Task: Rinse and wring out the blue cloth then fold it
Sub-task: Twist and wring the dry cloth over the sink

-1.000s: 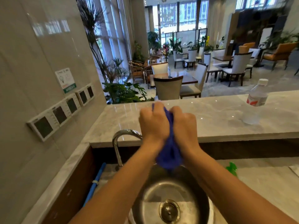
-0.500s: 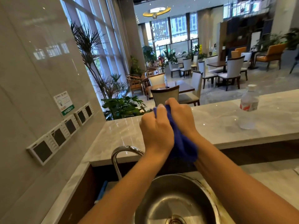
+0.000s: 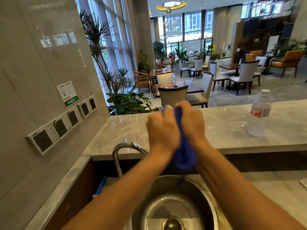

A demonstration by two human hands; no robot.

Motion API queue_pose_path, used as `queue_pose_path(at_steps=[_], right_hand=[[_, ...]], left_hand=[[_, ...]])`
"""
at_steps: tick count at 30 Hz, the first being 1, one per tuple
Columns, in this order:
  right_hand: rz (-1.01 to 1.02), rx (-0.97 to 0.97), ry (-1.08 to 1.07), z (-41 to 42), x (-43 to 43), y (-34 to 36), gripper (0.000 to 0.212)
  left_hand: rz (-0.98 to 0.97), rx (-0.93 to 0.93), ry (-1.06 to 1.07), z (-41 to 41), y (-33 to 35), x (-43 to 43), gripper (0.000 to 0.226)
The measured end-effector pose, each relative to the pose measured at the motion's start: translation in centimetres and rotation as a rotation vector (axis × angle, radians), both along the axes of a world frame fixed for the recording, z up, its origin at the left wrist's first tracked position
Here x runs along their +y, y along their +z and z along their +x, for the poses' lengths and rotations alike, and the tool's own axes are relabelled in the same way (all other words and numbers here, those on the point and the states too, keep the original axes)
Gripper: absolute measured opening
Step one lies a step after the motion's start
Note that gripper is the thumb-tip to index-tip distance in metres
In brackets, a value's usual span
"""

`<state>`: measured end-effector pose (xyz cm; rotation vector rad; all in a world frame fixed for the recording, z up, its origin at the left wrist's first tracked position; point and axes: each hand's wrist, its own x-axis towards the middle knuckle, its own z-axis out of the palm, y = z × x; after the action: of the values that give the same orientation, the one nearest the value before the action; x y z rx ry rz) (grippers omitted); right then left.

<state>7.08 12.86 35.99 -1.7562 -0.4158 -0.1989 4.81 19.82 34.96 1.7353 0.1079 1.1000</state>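
While the left hand (image 3: 162, 128) and right hand (image 3: 191, 123) clamp the bunched blue cloth (image 3: 183, 156) above the round steel sink (image 3: 209, 203), fingers (image 3: 168, 109) curled around it, wringing seems under way; folding is left.

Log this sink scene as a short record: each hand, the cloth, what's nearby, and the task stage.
left hand: grips the blue cloth
right hand: grips the same cloth, close beside the left
blue cloth: bunched into a twist, lower end hanging below both hands, above the sink
faucet: curved metal, left of the hands
bottle: clear plastic, upright on the marble counter, to the right
stage: wringing, not yet folded
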Motion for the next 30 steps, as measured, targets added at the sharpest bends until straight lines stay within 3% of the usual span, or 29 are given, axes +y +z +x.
queue_pose_path(at_steps=[2,6,10,14,16,18,21,23,25,26,28,30], right_hand=[[0.063,0.015,0.002,0.1,0.1,-0.2,0.028],[0.147,-0.004,0.08,-2.4,2.1,-1.8,0.037],[0.16,0.054,0.025,0.4,2.2,-0.9,0.026],[0.093,-0.017,0.112,-2.1,3.4,-3.3,0.038],[0.042,0.177,0.137,-0.1,2.9,-3.1,0.042],[0.354,0.39,0.152,2.1,3.1,-2.1,0.034],[0.725,0.624,0.04,3.3,2.2,-4.2,0.027],[0.842,0.775,0.36,2.9,1.3,-5.9,0.029],[0.857,0.908,0.583,2.4,-0.1,-8.4,0.029],[0.862,0.939,0.674,2.3,-1.0,-9.9,0.039],[0.845,1.007,0.754,1.6,-1.1,-12.9,0.055],[0.873,1.055,0.759,0.6,-1.2,-15.8,0.053]], left_hand=[[0.05,-0.06,-0.05,-1.1,-1.1,-0.3,0.053],[-0.187,-0.096,0.059,0.0,-0.1,2.5,0.047],[-0.047,-0.109,-0.043,-1.1,-1.5,0.8,0.051],[-0.249,-0.022,0.067,0.4,0.2,4.2,0.046],[-0.2,-0.018,-0.048,-0.3,-1.5,3.4,0.046],[-0.244,-0.006,-0.242,-1.3,-3.3,2.8,0.044],[-0.54,0.021,-0.373,-1.1,-4.2,4.7,0.038],[-0.701,0.055,-0.439,-0.7,-5.7,5.9,0.03],[-0.772,0.132,-0.469,-0.9,-7.9,6.4,0.033],[-0.788,0.162,-0.457,-0.9,-9.1,6.5,0.039],[-0.713,0.253,-0.349,-1.4,-12.0,7.0,0.046],[-0.557,0.37,-0.229,-2.0,-15.0,7.2,0.04]])
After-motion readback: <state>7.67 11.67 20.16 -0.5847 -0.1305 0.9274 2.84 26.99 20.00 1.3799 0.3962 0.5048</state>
